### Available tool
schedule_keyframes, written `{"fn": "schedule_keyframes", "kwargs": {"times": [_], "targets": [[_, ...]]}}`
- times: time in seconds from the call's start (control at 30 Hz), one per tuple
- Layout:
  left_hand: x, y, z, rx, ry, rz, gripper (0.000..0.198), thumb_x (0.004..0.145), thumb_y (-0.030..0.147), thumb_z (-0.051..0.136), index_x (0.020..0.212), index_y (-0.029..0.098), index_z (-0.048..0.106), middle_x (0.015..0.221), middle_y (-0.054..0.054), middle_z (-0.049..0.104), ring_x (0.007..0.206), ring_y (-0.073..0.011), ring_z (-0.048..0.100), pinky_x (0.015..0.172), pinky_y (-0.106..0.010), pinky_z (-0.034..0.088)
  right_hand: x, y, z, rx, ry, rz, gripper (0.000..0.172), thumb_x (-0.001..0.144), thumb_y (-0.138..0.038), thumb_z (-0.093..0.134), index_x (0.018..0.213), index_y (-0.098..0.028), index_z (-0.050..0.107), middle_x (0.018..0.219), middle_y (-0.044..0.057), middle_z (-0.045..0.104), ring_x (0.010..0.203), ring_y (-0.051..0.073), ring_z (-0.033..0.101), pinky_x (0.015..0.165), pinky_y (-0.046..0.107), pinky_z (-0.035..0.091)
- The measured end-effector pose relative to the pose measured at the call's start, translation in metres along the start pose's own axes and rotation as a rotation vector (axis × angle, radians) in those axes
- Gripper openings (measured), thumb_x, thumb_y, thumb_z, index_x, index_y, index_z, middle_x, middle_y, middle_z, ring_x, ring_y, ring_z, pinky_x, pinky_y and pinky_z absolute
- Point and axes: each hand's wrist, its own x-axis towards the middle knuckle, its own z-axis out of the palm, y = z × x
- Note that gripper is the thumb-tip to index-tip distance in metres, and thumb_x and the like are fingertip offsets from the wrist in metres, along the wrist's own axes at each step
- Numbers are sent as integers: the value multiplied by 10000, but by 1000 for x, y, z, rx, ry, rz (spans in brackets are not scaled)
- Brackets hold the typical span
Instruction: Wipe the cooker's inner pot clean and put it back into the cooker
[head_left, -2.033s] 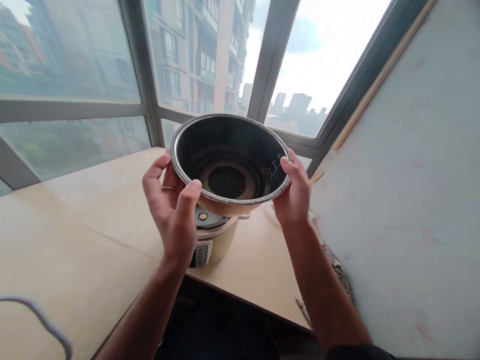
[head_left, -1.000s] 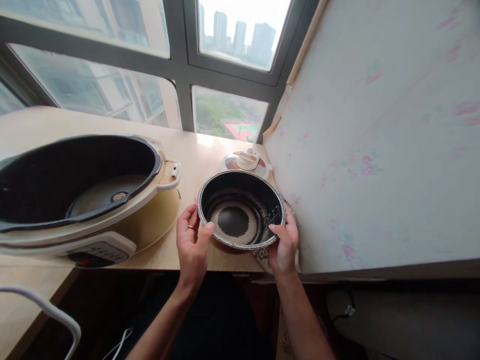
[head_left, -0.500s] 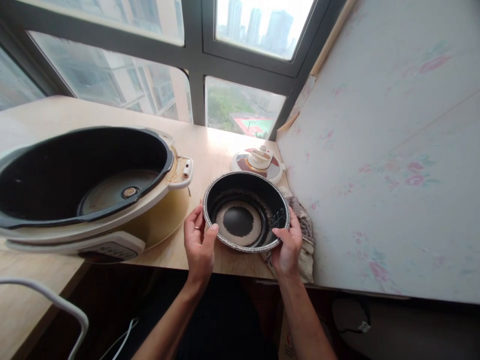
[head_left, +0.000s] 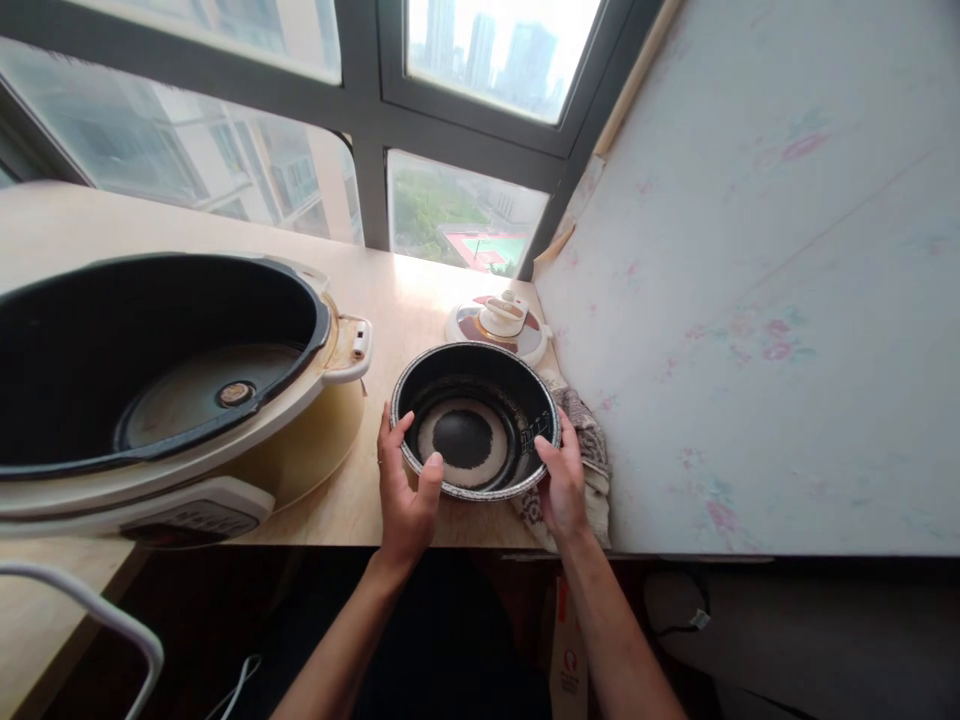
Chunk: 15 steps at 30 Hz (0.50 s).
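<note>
A black inner pot point(head_left: 463, 440) with a worn, pale ring on its bottom and scale marks inside its right wall is tilted toward me above the front of the counter. My right hand point(head_left: 564, 480) grips its right side, thumb over the rim. At the left side is my left hand point(head_left: 406, 490), with a fingertip and the thumb at the rim and other fingers outside. To the left stands a yellowish electric cooker point(head_left: 319, 440) with its dark cavity exposed. Behind the pot lies a round lid point(head_left: 501, 322) with a white knob.
A patterned cloth point(head_left: 589, 440) is bunched right of the pot, against the flowered wall point(head_left: 750, 300). Windows rise behind the wooden counter point(head_left: 405, 300). A white cord point(head_left: 112, 615) loops at lower left. Below the counter's front edge stands a paper bag point(head_left: 568, 660).
My left hand has shifted its hold on the pot, one finger now coming over the rim to the inside. The whole view has slid slightly, moving everything a little left.
</note>
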Motion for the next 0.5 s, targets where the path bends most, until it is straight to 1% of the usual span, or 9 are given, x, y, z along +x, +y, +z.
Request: {"fn": "schedule_keyframes", "kwargs": {"times": [0.07,0.13,0.2,0.27,0.3,0.33,0.4,0.43,0.5], "targets": [[0,-3,0,14,2,25,500,923,271,593,1416,243,509,1654,-124,317,1539,-295,277,1263,-500,195,7,-2,-12,-73,1,-28,653,855,-475,675,1431,-220,506,1464,106,572,1355,247,532,1165,469,388],[-1,-6,0,25,15,17,502,923,274,587,1418,242,512,1593,-128,410,1495,-293,358,1241,-488,259,16,-7,-27,-208,67,-152,598,910,-505,606,1421,-207,521,1514,123,522,1407,245,481,1198,484,337],[-1,-8,2,28,32,2,502,925,283,583,1421,243,514,1499,-122,510,1426,-285,449,1205,-470,326,28,-11,-44,-435,129,-342,591,926,-487,587,1437,-200,508,1574,136,444,1463,248,404,1231,501,267],[-3,-11,4,21,52,6,500,926,288,578,1420,246,517,1442,-110,551,1373,-277,495,1182,-452,355,42,-10,-61,-726,105,-466,659,883,-474,634,1458,-185,492,1619,156,366,1516,280,299,1253,529,192],[-3,-13,6,15,64,15,500,925,288,575,1420,247,518,1438,-108,551,1365,-276,499,1178,-446,357,48,-7,-68,-876,60,-473,722,838,-474,677,1465,-170,488,1629,171,340,1531,306,256,1256,542,172],[-4,-15,7,8,79,26,500,925,287,572,1420,247,518,1434,-106,551,1359,-274,500,1176,-441,356,54,-2,-74,-1013,1,-442,790,789,-475,715,1470,-150,483,1630,192,329,1534,338,234,1252,559,167],[-4,-18,10,-6,108,45,500,926,287,561,1422,244,517,1429,-107,549,1353,-273,499,1174,-437,352,64,11,-81,-1228,-106,-333,905,721,-469,758,1492,-110,448,1602,237,357,1506,392,277,1225,585,215],[-4,-19,11,-11,117,50,499,927,289,557,1422,242,517,1427,-109,547,1352,-273,499,1172,-437,353,68,17,-81,-1312,-134,-297,930,719,-460,758,1505,-91,423,1587,254,374,1487,404,309,1211,582,240],[-4,-20,13,-17,124,60,494,926,294,552,1415,236,521,1420,-113,550,1347,-274,501,1166,-437,359,74,26,-77,-1455,-142,-275,921,754,-429,733,1518,-50,384,1556,284,406,1440,409,379,1183,550,283]]}}
